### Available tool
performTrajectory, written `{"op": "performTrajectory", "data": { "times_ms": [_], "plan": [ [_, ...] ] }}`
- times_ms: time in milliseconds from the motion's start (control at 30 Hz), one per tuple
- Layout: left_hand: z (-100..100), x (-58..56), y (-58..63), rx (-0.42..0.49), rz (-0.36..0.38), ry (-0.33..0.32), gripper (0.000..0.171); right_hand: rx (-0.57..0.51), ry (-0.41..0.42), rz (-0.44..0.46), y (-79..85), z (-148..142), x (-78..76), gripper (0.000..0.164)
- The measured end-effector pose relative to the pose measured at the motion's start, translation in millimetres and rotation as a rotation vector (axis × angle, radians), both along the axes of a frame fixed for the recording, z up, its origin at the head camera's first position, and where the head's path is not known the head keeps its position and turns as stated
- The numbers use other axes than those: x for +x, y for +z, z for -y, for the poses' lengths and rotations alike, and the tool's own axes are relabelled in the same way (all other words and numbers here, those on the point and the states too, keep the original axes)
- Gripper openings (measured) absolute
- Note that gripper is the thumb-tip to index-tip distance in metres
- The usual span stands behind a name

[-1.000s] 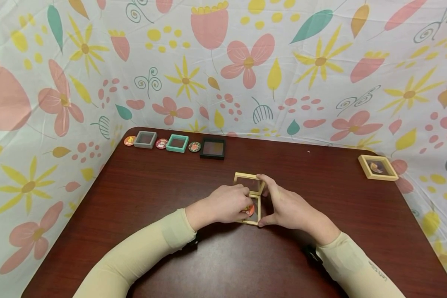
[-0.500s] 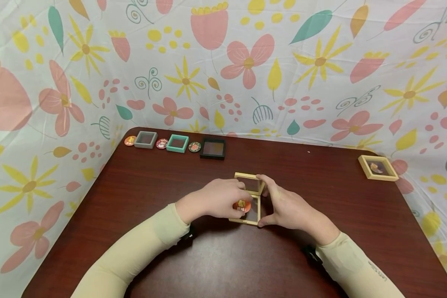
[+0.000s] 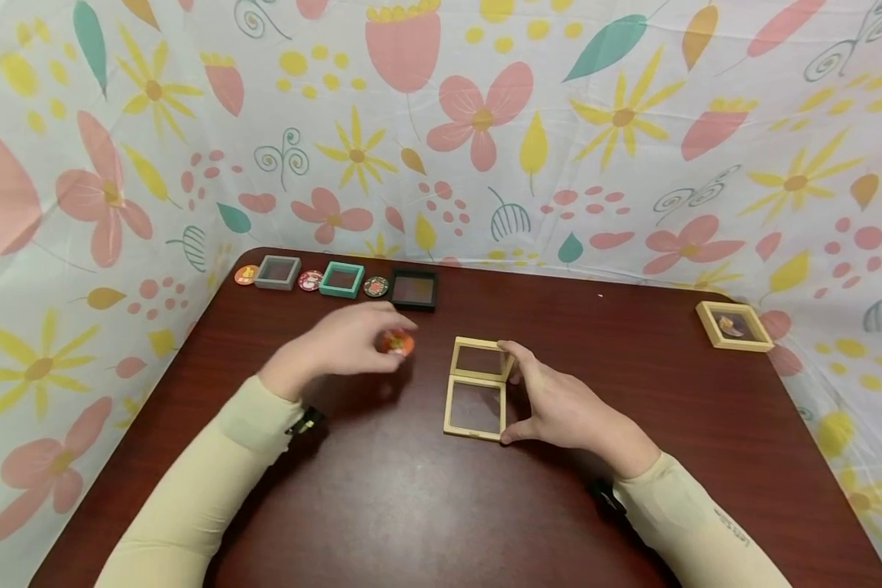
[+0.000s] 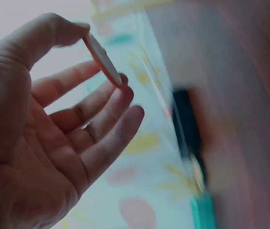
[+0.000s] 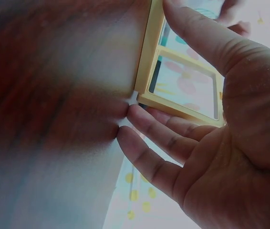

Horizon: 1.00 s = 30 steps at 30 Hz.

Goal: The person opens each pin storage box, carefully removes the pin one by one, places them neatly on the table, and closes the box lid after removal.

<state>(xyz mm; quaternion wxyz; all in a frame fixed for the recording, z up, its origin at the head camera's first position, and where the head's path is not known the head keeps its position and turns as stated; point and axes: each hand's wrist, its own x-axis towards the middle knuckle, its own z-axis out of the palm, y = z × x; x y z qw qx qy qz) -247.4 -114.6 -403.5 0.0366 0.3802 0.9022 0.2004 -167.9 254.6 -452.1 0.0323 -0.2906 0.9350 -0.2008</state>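
My left hand (image 3: pixel 331 341) holds a round orange-red badge (image 3: pixel 398 343) up over the table, left of an opened yellow display frame (image 3: pixel 478 376). In the left wrist view the badge (image 4: pixel 105 61) is seen edge-on, pinched between thumb and fingertips, its pale back showing. The frame's lower half lies flat on the table and its other half is tilted up behind, both with clear windows. My right hand (image 3: pixel 562 400) grips the frame's right side, thumb at the near corner and index finger on the raised half's top. In the right wrist view the remaining fingers reach behind the frame (image 5: pixel 147 52).
Along the back left edge stand a grey frame (image 3: pixel 273 286), a teal frame (image 3: pixel 340 293) and a black frame (image 3: pixel 414 306). Between and beside them lie an orange badge (image 3: pixel 246 275), a red badge (image 3: pixel 310 281) and a dark green badge (image 3: pixel 376 287). Another yellow frame (image 3: pixel 750 346) sits at the right edge.
My left hand has lifted the orange-red badge out of the yellow frame and carried it left and away from me. The right hand has stayed at the frame.
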Motion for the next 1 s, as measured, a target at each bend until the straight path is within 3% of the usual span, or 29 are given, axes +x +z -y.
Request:
{"op": "performTrajectory", "data": {
  "times_ms": [233, 433, 700, 1000],
  "plan": [
    [65, -30.5, -10.3, -0.116, 0.039, 0.255, 0.05, 0.001, -0.002, 0.002, -0.2, 2, -1.4, 0.137],
    [113, -44.8, -17.8, -0.182, 0.09, 0.389, 0.047, 0.005, -0.011, 0.0, 0.8, 0, -1.8, 0.137],
    [165, -48.6, -24.2, -0.192, 0.135, 0.527, 0.047, 0.007, -0.012, -0.006, -0.4, 0, -1.5, 0.137],
    [195, -47.6, -32.8, -0.194, 0.116, 0.629, 0.045, 0.002, 0.004, -0.01, -0.8, 2, -1.3, 0.137]
  ]
}}
